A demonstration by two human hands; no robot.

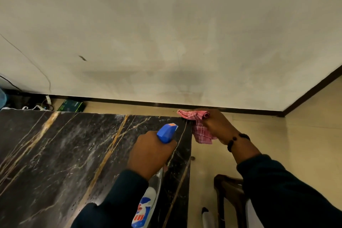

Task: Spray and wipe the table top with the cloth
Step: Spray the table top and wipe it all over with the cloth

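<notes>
While the cloth (200,127) hangs bunched at the far right corner of the worktop (74,153) — half draped over the edge — the right hand (214,126) grips it with curled fingers, pressing it against that corner. The left hand (149,152) is wrapped round the neck of the spray bottle (159,163), nozzle aimed away toward the same corner, just left of the cloth. The unwiped dark marble lies leftward of the cloth, so the next stroke likely pulls that way — toward the bottle.
</notes>
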